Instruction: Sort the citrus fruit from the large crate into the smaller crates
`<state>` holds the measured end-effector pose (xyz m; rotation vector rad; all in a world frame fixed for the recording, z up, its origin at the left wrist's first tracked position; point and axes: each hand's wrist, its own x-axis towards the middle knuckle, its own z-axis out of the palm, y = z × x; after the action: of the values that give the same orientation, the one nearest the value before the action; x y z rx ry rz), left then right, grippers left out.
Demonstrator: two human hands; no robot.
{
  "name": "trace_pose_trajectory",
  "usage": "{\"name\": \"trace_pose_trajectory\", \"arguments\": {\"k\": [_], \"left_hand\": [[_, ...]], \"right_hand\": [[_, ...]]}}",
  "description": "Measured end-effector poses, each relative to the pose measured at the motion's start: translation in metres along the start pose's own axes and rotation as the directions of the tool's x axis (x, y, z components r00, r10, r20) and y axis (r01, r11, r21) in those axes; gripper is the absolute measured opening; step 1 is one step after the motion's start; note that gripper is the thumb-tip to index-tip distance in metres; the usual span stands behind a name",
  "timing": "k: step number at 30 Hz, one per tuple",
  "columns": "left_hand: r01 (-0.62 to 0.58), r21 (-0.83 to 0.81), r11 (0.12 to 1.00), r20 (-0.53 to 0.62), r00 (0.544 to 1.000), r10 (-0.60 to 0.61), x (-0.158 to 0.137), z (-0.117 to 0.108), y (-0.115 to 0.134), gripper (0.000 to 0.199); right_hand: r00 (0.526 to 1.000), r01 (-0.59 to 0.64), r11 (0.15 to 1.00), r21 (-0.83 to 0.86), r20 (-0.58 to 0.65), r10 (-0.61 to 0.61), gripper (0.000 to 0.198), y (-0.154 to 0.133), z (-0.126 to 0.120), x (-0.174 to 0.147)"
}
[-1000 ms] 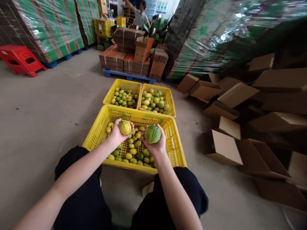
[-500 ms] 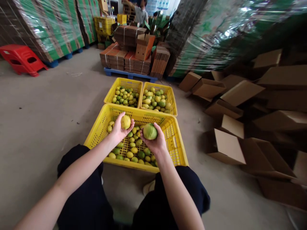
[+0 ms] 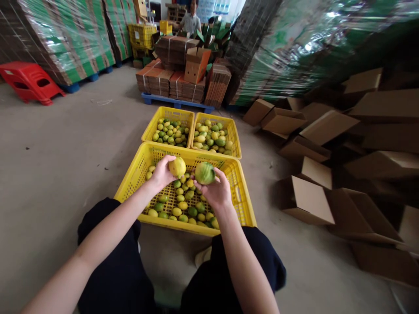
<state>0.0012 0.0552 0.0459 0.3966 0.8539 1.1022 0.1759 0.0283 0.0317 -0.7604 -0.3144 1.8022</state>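
My left hand (image 3: pixel 163 172) is closed on a yellow lemon (image 3: pixel 177 167). Beside it, my right hand (image 3: pixel 216 188) grips a larger green lemon (image 3: pixel 204 173) with yellowish streaks. Both fruits are held up over the near yellow crate (image 3: pixel 240 192), a small gap between them. Loose yellow and green lemons (image 3: pixel 183 205) lie scattered on that crate's slotted floor, partly hidden by my hands and forearms.
Two more yellow crates (image 3: pixel 193 152) of lemons stand against the near crate's far side. Behind are flattened cartons (image 3: pixel 157 80) on a blue pallet (image 3: pixel 176 104) and a person (image 3: pixel 191 22). Open cardboard boxes (image 3: pixel 307 200) heap at right; a red stool (image 3: pixel 31 83) is at left.
My left hand has moved slightly right and turned its lemon, bringing it closer to the green one. My right hand has raised and turned the green lemon a little. The person behind has shifted.
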Motion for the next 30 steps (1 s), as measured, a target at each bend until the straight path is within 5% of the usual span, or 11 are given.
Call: {"name": "trace_pose_trajectory", "arguments": {"k": [2,5,8,13,18,20,23,26,30], "left_hand": [[-0.211,0.142,0.967,0.022,0.977,0.210,-0.004,-0.001,0.001,0.007],[-0.508,0.312,0.803,0.058,0.854,0.518,-0.013,0.001,0.003,0.041],[-0.576,0.306,0.758,0.027,0.801,0.598,-0.019,0.005,0.007,0.049],[-0.340,0.112,0.934,-0.040,0.937,0.346,-0.015,0.003,0.006,0.041],[-0.048,0.116,0.992,0.066,0.997,0.040,-0.005,-0.006,0.000,0.022],[0.012,0.156,0.988,0.109,0.994,-0.030,-0.002,-0.006,-0.001,0.028],[0.087,0.206,0.975,0.135,0.984,-0.116,-0.001,-0.002,-0.007,0.038],[0.224,0.336,0.915,0.097,0.958,-0.270,-0.010,-0.003,-0.032,0.018],[0.542,0.309,0.781,-0.047,0.829,-0.557,-0.049,-0.020,-0.091,0.012]], "right_hand": [[0.985,0.170,0.979,-0.114,-0.014,-0.173,0.026,0.001,0.001,-0.003],[0.875,0.451,0.805,-0.386,0.011,-0.485,0.049,0.003,0.002,-0.008],[0.807,0.525,0.651,-0.548,0.078,-0.585,0.058,0.004,0.004,-0.013],[0.844,0.481,0.735,-0.477,0.024,-0.537,0.052,0.003,0.005,-0.013],[0.993,0.102,0.958,-0.269,-0.036,-0.116,0.018,0.000,0.005,-0.009],[0.999,-0.026,0.984,-0.174,-0.044,0.018,0.018,-0.003,0.005,-0.008],[0.995,-0.061,0.997,-0.047,-0.077,0.057,0.025,-0.011,0.002,-0.007],[0.988,-0.020,1.000,0.011,-0.155,0.022,0.024,-0.023,-0.008,-0.002],[0.963,-0.001,0.999,0.041,-0.269,0.013,0.024,-0.037,-0.023,0.002]]}}
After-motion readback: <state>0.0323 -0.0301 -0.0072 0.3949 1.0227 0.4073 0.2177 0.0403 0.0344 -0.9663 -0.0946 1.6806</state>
